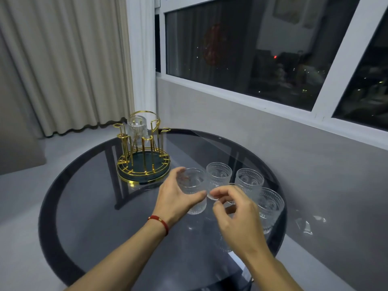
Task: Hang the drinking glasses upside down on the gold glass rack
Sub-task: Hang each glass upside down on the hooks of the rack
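Right now my left hand [174, 198] has its fingers [178, 172] wrapped around the nearest-left glass [192, 185], thumb on the near side, the glass upright and seemingly just off the desk [88, 206], though I cannot tell for certain that it has lifted. My right hand [237, 213] hovers beside it with fingers loosely curled and narrow, holding nothing that I can make out.

I judge slippage to be the main risk: the glass is embossed and clear, and it has to be turned mouth-down before it goes over a prong. If I flip it one-handed over the smoked top, a loose hold could drop it onto the desk. The other glasses [249, 181] stand close on the right, one touching or nearly touching the held one, so a careless swing of either hand could knock them together or toward the right edge. The gold rack [144, 148] sits at the far left, and its thin prongs could catch the rim if I come in tilted.

The rack carries one inverted glass [137, 129] on a far prong; its other prongs look free. All the glasses appear empty.
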Demonstrator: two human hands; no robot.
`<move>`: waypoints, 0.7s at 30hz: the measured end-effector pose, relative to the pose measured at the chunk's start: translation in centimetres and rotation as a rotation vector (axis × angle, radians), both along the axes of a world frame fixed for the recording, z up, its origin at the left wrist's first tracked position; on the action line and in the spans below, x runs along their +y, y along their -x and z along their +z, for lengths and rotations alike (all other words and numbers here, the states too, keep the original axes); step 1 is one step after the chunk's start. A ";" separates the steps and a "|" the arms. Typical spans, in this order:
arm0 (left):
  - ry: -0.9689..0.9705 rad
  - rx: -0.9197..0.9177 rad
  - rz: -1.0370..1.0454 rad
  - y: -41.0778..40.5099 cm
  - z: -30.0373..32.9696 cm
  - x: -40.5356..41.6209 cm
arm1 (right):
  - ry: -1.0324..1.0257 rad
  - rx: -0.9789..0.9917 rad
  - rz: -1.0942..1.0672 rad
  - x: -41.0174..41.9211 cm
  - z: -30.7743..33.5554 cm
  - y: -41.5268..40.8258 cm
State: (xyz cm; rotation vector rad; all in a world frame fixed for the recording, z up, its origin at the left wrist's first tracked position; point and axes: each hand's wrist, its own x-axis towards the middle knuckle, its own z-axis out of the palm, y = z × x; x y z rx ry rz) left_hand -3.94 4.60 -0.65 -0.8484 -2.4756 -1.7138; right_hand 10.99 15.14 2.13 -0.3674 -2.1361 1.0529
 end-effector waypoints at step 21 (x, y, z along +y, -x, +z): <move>0.187 0.067 0.086 8.3 -3.6 -7.6 | 0.180 0.001 0.017 -3.1 1.6 12.4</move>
